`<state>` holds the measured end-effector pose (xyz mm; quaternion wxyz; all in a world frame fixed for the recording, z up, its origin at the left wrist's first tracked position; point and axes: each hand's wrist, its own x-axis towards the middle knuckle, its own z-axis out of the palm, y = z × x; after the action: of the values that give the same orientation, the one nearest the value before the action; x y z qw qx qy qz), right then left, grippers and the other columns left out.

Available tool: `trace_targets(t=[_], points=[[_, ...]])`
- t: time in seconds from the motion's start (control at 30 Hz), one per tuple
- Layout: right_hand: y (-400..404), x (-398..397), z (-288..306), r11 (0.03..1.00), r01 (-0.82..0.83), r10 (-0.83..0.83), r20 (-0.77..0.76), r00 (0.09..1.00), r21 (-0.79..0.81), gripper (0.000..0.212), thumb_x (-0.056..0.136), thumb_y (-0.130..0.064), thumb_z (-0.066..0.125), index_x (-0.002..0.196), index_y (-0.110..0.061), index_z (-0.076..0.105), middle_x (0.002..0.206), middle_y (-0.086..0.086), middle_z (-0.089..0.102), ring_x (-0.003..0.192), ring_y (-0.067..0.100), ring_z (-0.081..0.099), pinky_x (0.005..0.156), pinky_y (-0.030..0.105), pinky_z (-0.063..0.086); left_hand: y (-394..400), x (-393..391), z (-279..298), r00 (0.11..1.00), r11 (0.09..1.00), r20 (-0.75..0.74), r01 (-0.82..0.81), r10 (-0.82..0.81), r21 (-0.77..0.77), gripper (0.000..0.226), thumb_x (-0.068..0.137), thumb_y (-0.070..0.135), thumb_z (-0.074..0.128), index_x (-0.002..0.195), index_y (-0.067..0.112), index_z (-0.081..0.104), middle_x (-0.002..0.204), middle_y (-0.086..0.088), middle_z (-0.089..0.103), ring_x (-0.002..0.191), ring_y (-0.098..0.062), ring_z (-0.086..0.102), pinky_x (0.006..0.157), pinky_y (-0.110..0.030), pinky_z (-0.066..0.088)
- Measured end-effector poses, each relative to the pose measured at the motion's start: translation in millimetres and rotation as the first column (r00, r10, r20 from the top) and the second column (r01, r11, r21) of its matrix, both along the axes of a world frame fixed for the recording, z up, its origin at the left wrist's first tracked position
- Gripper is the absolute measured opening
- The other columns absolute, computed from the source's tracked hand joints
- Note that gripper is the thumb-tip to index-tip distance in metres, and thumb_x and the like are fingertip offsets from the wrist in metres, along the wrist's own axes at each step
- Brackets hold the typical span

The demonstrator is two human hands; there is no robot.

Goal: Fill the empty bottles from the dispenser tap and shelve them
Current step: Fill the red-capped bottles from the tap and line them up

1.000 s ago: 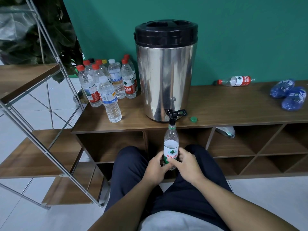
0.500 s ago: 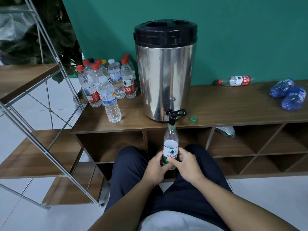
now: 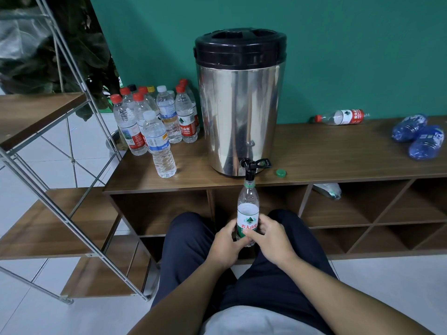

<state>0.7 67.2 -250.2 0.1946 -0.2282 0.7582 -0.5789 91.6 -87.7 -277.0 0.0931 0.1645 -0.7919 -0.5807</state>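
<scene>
In front of me the wooden surface (image 3: 314,151) carries the steel dispenser (image 3: 239,105), a cluster of upright bottles (image 3: 154,122) to its left, a green cap (image 3: 280,172) just right of the tap, one lying bottle (image 3: 343,116) and two crushed blue bottles (image 3: 418,136) far right.

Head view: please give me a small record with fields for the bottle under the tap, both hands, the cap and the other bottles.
bottle: green-label bottle, upright, mouth at the tap
left hand: grips bottle's lower part
right hand: grips bottle's lower part
cap: green cap lies on the cabinet top, right of the dispenser
other bottles: standing group left of dispenser
</scene>
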Motion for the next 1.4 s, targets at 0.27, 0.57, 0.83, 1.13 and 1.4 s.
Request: trace_targets(t=[0.27,0.57,0.83,1.13,1.4], points=[[0.4,1.4,2.0,1.000,-0.001,0.001,-0.005,1.000,-0.001,0.037,0.094,-0.010,0.086,0.124,-0.028,0.075,0.110,-0.010,0.084,0.100,0.012,0.082,0.085,0.043,0.069,-0.2,-0.2,0.0,1.000,0.999,-0.003,0.001,-0.001,-0.046,0.039,0.095,0.040,0.083,0.132,0.041,0.071,0.121,0.015,0.080,0.113,-0.013,0.077,0.103,-0.049,0.062],[-0.5,1.1,1.3,1.000,-0.003,0.003,0.004,1.000,-0.001,0.038,0.094,-0.011,0.086,0.123,-0.031,0.075,0.109,-0.010,0.084,0.100,0.013,0.082,0.087,0.046,0.069,-0.3,0.5,1.2,1.000,0.999,-0.005,0.001,-0.001,-0.051,0.039,0.099,0.034,0.083,0.136,0.040,0.071,0.124,0.016,0.079,0.117,-0.010,0.075,0.106,-0.047,0.061],[-0.1,1.4,1.8,1.000,-0.004,0.004,0.006,1.000,-0.007,0.037,0.094,-0.010,0.086,0.122,-0.033,0.075,0.110,-0.009,0.084,0.101,0.013,0.081,0.088,0.046,0.069,0.0,0.2,1.6,1.000,0.999,-0.006,0.004,-0.005,-0.054,0.041,0.100,0.031,0.084,0.138,0.038,0.070,0.126,0.018,0.079,0.119,-0.005,0.074,0.108,-0.044,0.060],[-0.4,0.4,-0.5,1.000,-0.006,0.006,0.013,1.000,-0.010,0.041,0.094,-0.012,0.087,0.129,-0.028,0.075,0.113,-0.009,0.083,0.104,0.013,0.081,0.088,0.045,0.069,0.5,0.0,1.1,1.000,0.999,-0.008,-0.001,0.001,-0.032,0.039,0.099,0.031,0.084,0.136,0.038,0.071,0.123,0.015,0.080,0.116,-0.009,0.076,0.106,-0.044,0.061],[-0.6,-2.0,-4.9,1.000,-0.007,0.007,0.019,1.000,-0.006,0.040,0.094,-0.012,0.086,0.129,-0.028,0.075,0.114,-0.007,0.083,0.104,0.014,0.081,0.089,0.048,0.068,-0.4,-0.9,-1.8,1.000,1.000,-0.002,-0.005,0.005,-0.022,0.036,0.099,0.029,0.084,0.132,0.038,0.072,0.120,0.013,0.081,0.112,-0.013,0.077,0.104,-0.047,0.062]])
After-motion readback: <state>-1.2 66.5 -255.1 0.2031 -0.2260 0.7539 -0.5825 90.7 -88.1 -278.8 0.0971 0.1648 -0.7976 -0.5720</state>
